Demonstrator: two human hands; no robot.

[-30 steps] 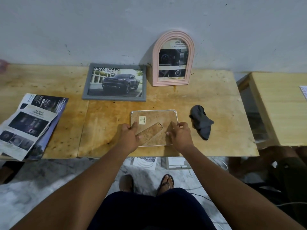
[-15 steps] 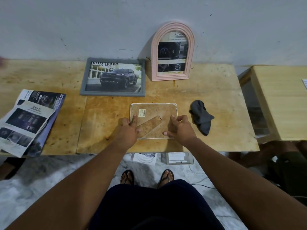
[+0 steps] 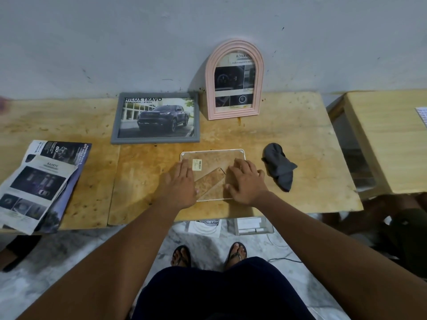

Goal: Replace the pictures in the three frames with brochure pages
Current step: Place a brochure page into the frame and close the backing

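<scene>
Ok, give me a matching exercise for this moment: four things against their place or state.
Things:
1 pink frame
2 grey frame
3 white frame
4 cloth

Place or state:
A face down under the left hand and right hand
B stands against the wall
C shows a truck
D crumpled, right of the white frame

Pairs: 1-B, 2-C, 3-A, 4-D

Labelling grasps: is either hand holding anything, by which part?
Nothing gripped: left hand and right hand press flat on the face-down frame, either side of its stand.
</scene>
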